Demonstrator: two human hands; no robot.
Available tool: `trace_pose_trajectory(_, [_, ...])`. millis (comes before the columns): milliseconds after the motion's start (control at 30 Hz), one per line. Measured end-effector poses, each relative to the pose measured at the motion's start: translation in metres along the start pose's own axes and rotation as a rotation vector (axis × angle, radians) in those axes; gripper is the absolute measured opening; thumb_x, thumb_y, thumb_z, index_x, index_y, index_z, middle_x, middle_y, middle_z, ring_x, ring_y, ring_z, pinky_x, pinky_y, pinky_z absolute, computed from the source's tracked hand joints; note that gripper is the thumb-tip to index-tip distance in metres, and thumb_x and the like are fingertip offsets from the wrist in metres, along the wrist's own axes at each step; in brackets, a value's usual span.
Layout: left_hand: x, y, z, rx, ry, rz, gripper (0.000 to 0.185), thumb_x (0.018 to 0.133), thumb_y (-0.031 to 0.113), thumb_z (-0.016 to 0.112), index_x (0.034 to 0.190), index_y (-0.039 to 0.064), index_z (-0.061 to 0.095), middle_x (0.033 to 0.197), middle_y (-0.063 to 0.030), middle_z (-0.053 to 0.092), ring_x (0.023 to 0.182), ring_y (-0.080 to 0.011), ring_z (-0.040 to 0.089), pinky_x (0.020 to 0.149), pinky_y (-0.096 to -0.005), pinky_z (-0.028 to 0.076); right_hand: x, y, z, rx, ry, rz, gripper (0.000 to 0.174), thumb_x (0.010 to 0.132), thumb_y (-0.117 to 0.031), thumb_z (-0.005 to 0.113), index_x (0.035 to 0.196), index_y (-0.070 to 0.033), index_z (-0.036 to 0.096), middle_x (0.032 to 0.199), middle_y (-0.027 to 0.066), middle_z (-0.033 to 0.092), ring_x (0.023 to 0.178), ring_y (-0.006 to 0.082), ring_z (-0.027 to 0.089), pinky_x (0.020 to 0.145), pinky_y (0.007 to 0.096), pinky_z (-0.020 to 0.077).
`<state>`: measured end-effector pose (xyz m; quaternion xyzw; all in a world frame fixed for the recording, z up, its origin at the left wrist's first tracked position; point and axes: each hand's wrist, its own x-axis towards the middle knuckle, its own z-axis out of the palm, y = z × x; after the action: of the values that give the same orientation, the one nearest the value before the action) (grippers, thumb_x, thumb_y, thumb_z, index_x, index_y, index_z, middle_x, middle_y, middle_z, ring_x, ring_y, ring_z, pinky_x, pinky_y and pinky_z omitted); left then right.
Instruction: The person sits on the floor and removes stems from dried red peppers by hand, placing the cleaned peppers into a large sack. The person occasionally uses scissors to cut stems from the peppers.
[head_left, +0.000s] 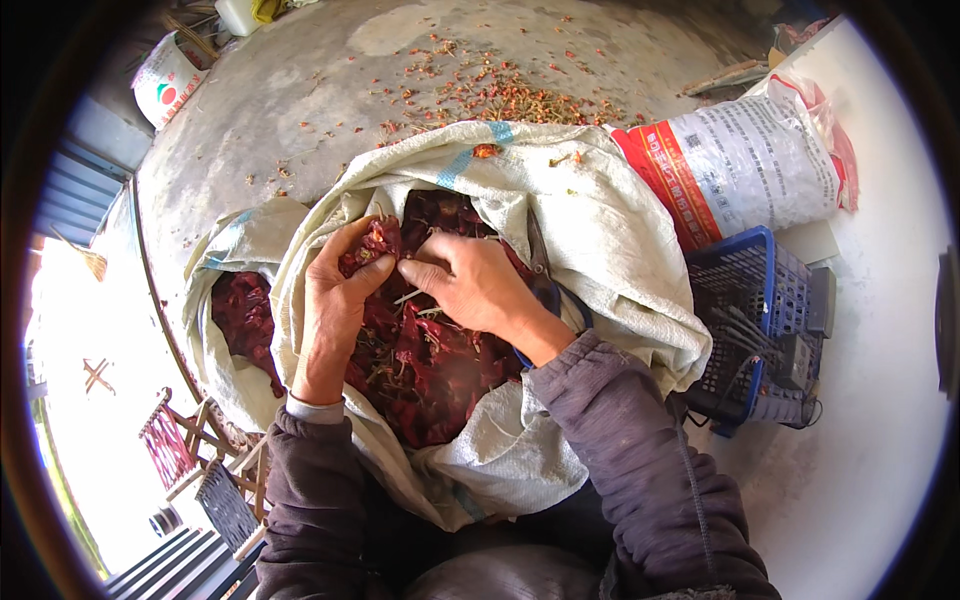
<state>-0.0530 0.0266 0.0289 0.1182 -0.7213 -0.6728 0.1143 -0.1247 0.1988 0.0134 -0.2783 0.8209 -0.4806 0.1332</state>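
Observation:
In my left hand (337, 300) is a bunched dark red dried chili pepper (381, 238), pinched between thumb and fingers. My right hand (472, 281) meets it from the right, thumb and forefinger drawn together at its edge. What lies between those right fingertips is hidden. Beneath both hands, a white woven sack (615, 202) with its rim rolled outward holds many dried chilies (420, 375), some with pale stems. Scissors (537, 251) with blue handles lie along the sack's inner right side, partly under my right wrist.
A second woven sack (247, 382) of chilies stands at left. Stems and caps (525, 97) litter the concrete floor (300, 90) beyond. At right are a printed plastic bag (765, 157) and a blue basket (765, 300). Folding stools (225, 502) stand lower left, a white bucket (165, 82) upper left.

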Motion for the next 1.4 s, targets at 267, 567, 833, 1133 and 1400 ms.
trace_pose_trajectory(267, [-0.002, -0.004, 0.004, 0.408, -0.260, 0.157, 0.049, 0.075, -0.009, 0.075, 0.123, -0.001, 0.067, 0.105, -0.0091, 0.069, 0.102, -0.0211, 0.067, 0.094, -0.0313, 0.051, -0.003, 0.004, -0.017, -0.057, 0.024, -0.062, 0.052, 0.100, -0.045, 0.061, 0.085, 0.004, 0.064, 0.073, 0.0265, 0.063, 0.071, 0.0449, 0.063, 0.063, 0.0481, 0.0477])
trace_pose_trajectory(567, [-0.006, 0.005, 0.011, 0.612, -0.378, 0.147, 0.042, 0.074, 0.007, 0.083, 0.112, -0.002, 0.068, 0.092, -0.0103, 0.062, 0.085, -0.0236, 0.061, 0.081, -0.0337, 0.049, 0.001, 0.023, -0.007, -0.426, 0.024, -0.416, 0.035, 0.099, -0.027, 0.059, 0.076, -0.002, 0.061, 0.064, 0.0188, 0.060, 0.067, 0.0382, 0.065, 0.058, 0.0471, 0.0492])
trace_pose_trajectory(833, [-0.006, 0.000, 0.009, 0.267, -0.258, 0.123, 0.023, 0.083, 0.003, 0.078, 0.105, -0.001, 0.071, 0.093, -0.0002, 0.064, 0.088, -0.0108, 0.060, 0.081, -0.0267, 0.049, -0.003, -0.001, -0.015, 0.031, 0.139, -0.307, 0.035, 0.098, -0.022, 0.059, 0.068, -0.003, 0.059, 0.064, 0.0154, 0.064, 0.058, 0.0318, 0.064, 0.058, 0.0403, 0.0514])
trace_pose_trajectory(1133, [-0.013, -0.002, 0.016, -0.135, -0.095, -0.114, 0.019, 0.091, 0.010, 0.075, 0.108, 0.003, 0.072, 0.094, 0.0015, 0.068, 0.081, -0.0058, 0.058, 0.075, -0.0218, 0.048, 0.006, -0.007, -0.015, 0.313, 0.309, -0.381, 0.030, 0.100, -0.024, 0.058, 0.078, -0.003, 0.062, 0.064, 0.0021, 0.061, 0.051, 0.0139, 0.054, 0.049, 0.0301, 0.0448])
trace_pose_trajectory(1400, [-0.021, -0.006, 0.008, -0.185, -0.060, -0.109, 0.023, 0.092, 0.011, 0.075, 0.112, 0.001, 0.070, 0.096, 0.0010, 0.069, 0.082, -0.0054, 0.059, 0.075, -0.0210, 0.049, 0.013, 0.026, -0.131, -0.303, 0.851, -0.138, 0.019, 0.092, -0.017, 0.072, 0.101, -0.001, 0.065, 0.093, 0.0114, 0.068, 0.079, 0.0257, 0.067, 0.071, 0.0366, 0.0564])
